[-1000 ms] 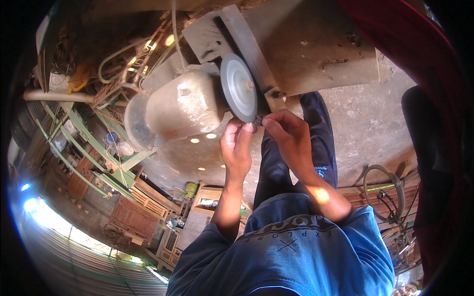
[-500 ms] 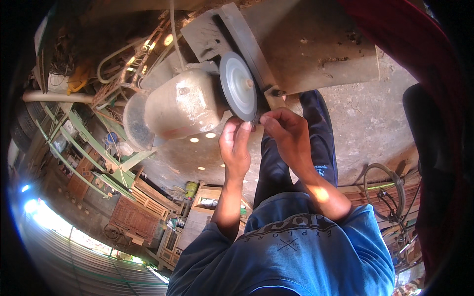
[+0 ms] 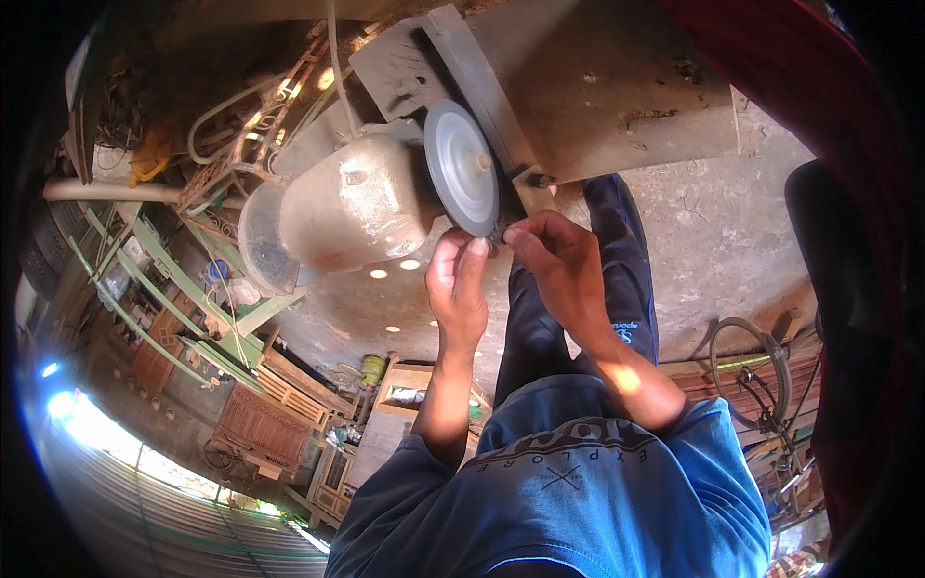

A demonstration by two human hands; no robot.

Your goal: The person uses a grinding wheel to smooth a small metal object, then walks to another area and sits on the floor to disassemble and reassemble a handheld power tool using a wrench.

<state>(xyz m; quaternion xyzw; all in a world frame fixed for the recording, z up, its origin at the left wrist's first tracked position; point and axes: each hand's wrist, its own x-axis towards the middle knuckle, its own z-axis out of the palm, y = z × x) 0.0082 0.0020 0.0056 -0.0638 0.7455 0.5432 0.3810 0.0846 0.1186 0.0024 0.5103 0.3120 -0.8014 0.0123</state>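
A grey grinding wheel sits on the shaft of a dusty cream motor. At the wheel's lower rim, the fingers of both hands pinch a small dark piece, too small and too covered to name. My left hand has its thumb tip close beside the rim, fingers closed. From the other side my right hand reaches in with thumb and forefinger pressed together on the piece. Whether the piece touches the wheel cannot be made out.
A metal angle bar runs along the wheel's right side, beside a large brown sheet. Green metal frames stand at the left. Farther back are a wooden cabinet and a bicycle wheel. My legs are just beneath the hands.
The wheel and motor sit very slightly farther left in the picture. Both hands keep their pinch at the wheel's lower rim.
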